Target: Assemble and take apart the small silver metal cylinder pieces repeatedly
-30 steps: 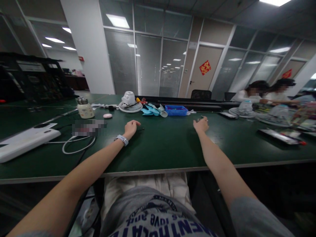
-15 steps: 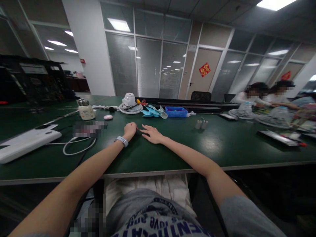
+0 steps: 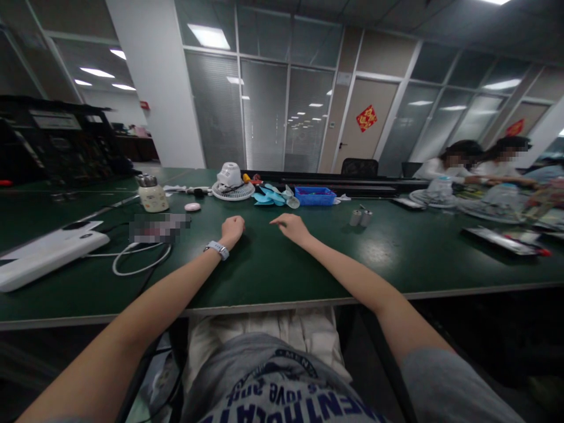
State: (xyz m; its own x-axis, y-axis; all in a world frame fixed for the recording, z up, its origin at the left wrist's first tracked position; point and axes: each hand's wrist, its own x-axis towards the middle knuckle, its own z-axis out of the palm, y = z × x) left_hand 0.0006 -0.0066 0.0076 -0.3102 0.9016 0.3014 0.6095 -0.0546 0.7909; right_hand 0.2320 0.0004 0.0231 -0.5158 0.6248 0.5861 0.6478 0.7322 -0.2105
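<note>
My left hand (image 3: 232, 230), with a watch (image 3: 217, 249) on its wrist, is closed in a fist above the green table. Whatever it may hold is hidden inside the fingers. A short gap to the right, my right hand (image 3: 294, 228) points a finger toward the left hand, its other fingers partly bent. Nothing shows in it. Beyond the hands lie blue fan blades (image 3: 269, 195), a blue bin (image 3: 314, 197) and a white fan part (image 3: 230, 176) on a round grille (image 3: 233, 191). To the right stand two small metal cylinders (image 3: 365, 218).
On the left are a cream bottle (image 3: 153, 195), a pink oval object (image 3: 192, 207), a white cable (image 3: 132, 272) and a white device (image 3: 53, 261). Two people (image 3: 462, 164) work at the far right, near fan grilles and a tray (image 3: 500, 241). Long black bars (image 3: 365, 189) run behind.
My right hand has drawn away from the left hand, moving right, and its spread fingers have bent in except for one. My left hand stays closed in nearly the same place.
</note>
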